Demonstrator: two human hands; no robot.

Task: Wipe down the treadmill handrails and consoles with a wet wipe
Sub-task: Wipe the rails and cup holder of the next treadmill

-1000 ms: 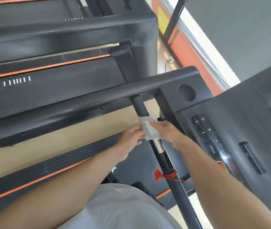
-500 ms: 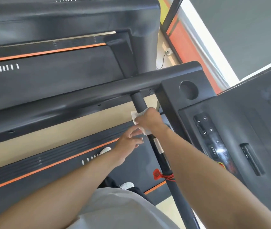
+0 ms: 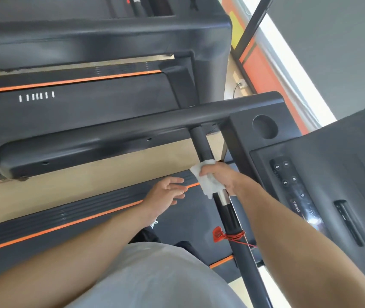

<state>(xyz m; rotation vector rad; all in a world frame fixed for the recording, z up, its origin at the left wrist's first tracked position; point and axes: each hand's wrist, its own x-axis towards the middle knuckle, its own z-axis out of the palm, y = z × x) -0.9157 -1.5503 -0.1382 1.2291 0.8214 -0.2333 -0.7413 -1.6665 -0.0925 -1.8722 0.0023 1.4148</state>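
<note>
A black round handrail bar [image 3: 202, 144] runs from the side rail down toward me, with a silver sensor band [image 3: 223, 196] on it. My right hand [image 3: 219, 176] is wrapped around this bar with a white wet wipe [image 3: 206, 182] pressed between palm and bar, just above the silver band. My left hand [image 3: 166, 194] hovers to the left of the bar, fingers spread, holding nothing. The console [image 3: 323, 187] with its row of buttons [image 3: 288, 176] lies to the right of the bar.
A broad black side rail [image 3: 110, 138] crosses above the hands. A round cup holder [image 3: 265, 126] sits in the console corner. A red safety cord and clip [image 3: 223, 235] are tied lower on the bar. A second treadmill [image 3: 101, 38] stands beyond, and an orange-framed window to the right.
My right hand has slid the wipe down the bar from near the side rail to just above the silver band. My left hand has drawn farther left, away from the bar.
</note>
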